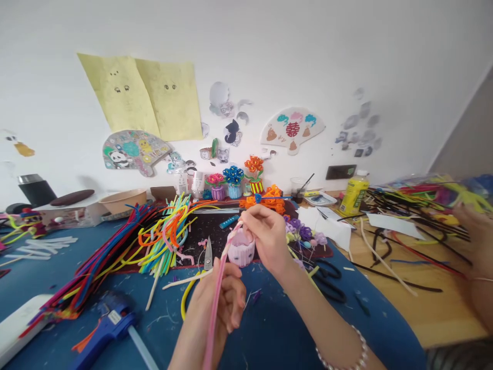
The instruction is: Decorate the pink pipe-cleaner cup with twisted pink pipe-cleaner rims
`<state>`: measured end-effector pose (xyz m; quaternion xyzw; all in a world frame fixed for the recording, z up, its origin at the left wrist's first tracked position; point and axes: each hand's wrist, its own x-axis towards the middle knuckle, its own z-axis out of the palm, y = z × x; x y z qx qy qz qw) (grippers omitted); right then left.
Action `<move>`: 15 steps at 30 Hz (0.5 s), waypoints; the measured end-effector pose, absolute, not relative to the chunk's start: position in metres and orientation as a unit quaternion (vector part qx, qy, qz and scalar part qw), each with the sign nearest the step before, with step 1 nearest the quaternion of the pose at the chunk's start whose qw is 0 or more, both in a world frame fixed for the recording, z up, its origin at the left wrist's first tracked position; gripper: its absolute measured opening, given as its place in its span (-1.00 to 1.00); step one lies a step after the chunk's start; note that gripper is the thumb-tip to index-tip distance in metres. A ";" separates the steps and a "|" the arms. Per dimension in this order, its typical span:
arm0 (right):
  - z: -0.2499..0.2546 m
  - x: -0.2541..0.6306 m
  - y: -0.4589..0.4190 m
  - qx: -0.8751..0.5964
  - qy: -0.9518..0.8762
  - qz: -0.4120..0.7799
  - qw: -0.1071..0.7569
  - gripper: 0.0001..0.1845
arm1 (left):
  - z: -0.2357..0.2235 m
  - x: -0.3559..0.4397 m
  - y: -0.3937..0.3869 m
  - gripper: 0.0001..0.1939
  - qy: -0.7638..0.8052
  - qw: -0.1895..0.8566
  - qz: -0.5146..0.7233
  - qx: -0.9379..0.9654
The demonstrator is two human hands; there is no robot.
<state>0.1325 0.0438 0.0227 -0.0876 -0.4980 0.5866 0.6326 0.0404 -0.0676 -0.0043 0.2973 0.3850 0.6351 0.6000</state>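
A long, soft pink fuzzy strand [214, 313], with a cream-coloured length wound about its upper part, is held up in front of the worktop, between the two bare hands. Its upper end is pinched between the thumb and forefinger of the right hand [269, 237], at whose wrist a bracelet of pale beads [362, 345] is worn. Lower down, the strand is laid along the left hand [230, 293], near the thumb; the other fingers are loosely curled, and it cannot be told whether the strand is gripped there. Its lower end is cut off by the bottom edge of the view.

Just beyond the hands, a small ribbed pink pot with dark eye-like spots [241, 254] is seen, partly covered by the right fingers. To its left, metal scissors with yellow handles [208, 254] are partly hidden by the left hand, and a loose cream fuzzy stem [183, 281] is laid near them. A blue glue gun [111, 324] is placed at the lower left, below a spread of many-coloured fuzzy stems [169, 231]. At the far right, another person's blurred hand [475, 236] is seen over the pale wooden tabletop [419, 313].
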 end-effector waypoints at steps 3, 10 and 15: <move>0.025 0.137 0.045 -0.147 -0.508 0.520 0.670 -0.76 | -0.005 0.020 -0.084 -0.58 0.621 0.351 0.553 0.430; 0.024 0.133 0.042 -0.217 -0.496 0.494 0.680 -0.62 | 0.006 0.023 -0.081 -0.68 0.640 -0.241 0.476 0.553; 0.024 0.134 0.044 -0.210 -0.484 0.514 0.676 -0.63 | 0.004 0.036 -0.051 -0.75 0.582 -0.154 0.571 0.558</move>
